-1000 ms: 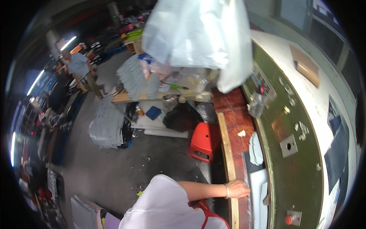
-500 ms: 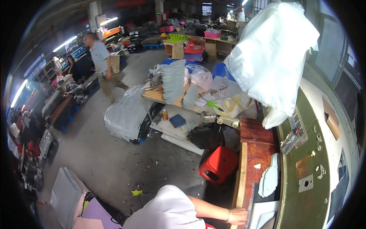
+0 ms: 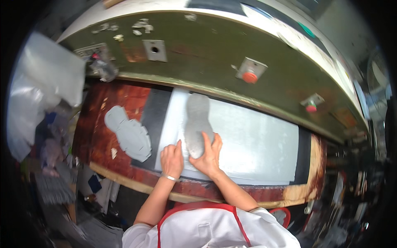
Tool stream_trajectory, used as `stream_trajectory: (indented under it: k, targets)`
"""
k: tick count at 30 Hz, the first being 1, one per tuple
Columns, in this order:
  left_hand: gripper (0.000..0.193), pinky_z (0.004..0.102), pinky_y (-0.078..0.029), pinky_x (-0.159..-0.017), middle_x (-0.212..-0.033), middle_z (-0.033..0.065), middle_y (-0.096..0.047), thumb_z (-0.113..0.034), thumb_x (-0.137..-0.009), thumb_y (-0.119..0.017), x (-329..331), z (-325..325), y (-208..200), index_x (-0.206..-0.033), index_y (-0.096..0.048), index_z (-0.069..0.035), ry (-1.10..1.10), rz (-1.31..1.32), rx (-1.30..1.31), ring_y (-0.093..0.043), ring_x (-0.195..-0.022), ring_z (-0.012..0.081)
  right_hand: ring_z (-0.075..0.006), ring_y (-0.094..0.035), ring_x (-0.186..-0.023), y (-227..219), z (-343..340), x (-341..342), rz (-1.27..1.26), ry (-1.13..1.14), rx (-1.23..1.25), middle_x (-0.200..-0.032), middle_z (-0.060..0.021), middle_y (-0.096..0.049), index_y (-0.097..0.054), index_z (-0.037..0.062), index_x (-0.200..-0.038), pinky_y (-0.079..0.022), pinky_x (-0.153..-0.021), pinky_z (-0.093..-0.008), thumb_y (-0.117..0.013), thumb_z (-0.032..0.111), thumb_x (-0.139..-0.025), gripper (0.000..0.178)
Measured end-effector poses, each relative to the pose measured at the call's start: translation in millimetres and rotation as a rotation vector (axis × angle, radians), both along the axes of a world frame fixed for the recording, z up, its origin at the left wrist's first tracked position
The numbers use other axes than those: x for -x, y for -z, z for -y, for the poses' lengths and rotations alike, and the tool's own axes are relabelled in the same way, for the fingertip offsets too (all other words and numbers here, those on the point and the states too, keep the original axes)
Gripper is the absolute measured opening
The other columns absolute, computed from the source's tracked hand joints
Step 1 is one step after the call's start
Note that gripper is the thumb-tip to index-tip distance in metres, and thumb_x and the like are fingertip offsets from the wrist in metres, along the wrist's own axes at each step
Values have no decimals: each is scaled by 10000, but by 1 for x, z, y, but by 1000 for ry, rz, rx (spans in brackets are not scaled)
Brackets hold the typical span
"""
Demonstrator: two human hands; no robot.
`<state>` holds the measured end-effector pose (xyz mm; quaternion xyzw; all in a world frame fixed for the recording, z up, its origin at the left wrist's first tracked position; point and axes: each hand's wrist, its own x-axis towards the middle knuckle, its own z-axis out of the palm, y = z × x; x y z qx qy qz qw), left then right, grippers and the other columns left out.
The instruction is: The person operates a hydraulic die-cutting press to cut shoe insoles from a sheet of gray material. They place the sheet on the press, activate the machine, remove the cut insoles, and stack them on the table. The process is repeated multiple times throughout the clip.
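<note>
A grey, sole-shaped piece (image 3: 197, 118) lies lengthwise on the left part of a pale, shiny sheet (image 3: 260, 140). My right hand (image 3: 210, 159) closes round its near end, thumb on top and fingers along the right edge. Just left of it, my left hand (image 3: 171, 160) rests on the sheet near its left edge, fingers curled in; whatever they may hold is hidden. Farther left, several light grey sole-shaped cut pieces (image 3: 131, 134) overlap on the red-brown bench top (image 3: 93, 136). A dark mat (image 3: 155, 109) shows beneath the sheet.
A green machine beam (image 3: 198, 49) spans the bench's far side, carrying a red button (image 3: 249, 77) and another red knob (image 3: 311, 108). Clear plastic bags (image 3: 45, 91) hang at the left. The bench's wooden front edge (image 3: 136, 186) runs close to my body.
My view has swung right, from the workshop floor and a walking person to the bench. Both hands now show over the sheet; earlier one arm reached to the bench edge.
</note>
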<state>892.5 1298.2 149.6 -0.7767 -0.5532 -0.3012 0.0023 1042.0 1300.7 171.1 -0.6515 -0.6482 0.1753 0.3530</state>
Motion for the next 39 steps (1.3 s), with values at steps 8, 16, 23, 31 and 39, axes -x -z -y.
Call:
stream_trajectory:
  k: [8,16,23,31,39]
  targets:
    - [519,394,-411,-682,-820,100,-487,29,-753,-582,-6,8,17,-1269,-544,-5,-7,-105,88,-512,-765,283,-341,-368,-1278,-39,13,-107,-452,-37,85,-1360,-213,-360,-341,86,-1387,-340,-1063,-434,-844,93,-526,997]
    - [484,381,-389,-655,-837,103,-498,27,-763,-573,-15,-16,13,-1247,-551,25,-49,-88,86,-508,-762,278,-498,-235,-1299,3,7,-105,-3,42,-22,-1402,-328,-222,-292,51,-1404,-281,-1059,-552,-825,102,-557,1002]
    - [408,438,-436,-750,-871,138,-529,-11,-804,-606,-26,-68,-33,-1209,-567,6,28,4,219,-530,-820,320,-400,-269,-1380,-68,-73,-189,-159,322,-30,-1467,-276,-273,-132,-24,-1482,-247,-1128,-456,-796,283,-706,1067]
    - [114,410,-437,-687,-735,113,-552,-132,-839,-641,-56,-78,-17,-914,-617,-50,18,106,388,-546,-714,315,-494,-77,-1391,-93,-149,-327,243,765,-534,-1484,-374,-52,6,-150,-1428,-69,-1146,-519,-549,369,-912,918]
    - [218,375,-511,-750,-975,169,-687,-187,-938,-571,-47,-152,17,-1050,-663,-25,6,189,361,-656,-847,323,-524,-109,-1389,-74,-140,-293,146,761,-380,-1481,-393,-60,-72,-128,-1441,-146,-1151,-511,-619,427,-852,977]
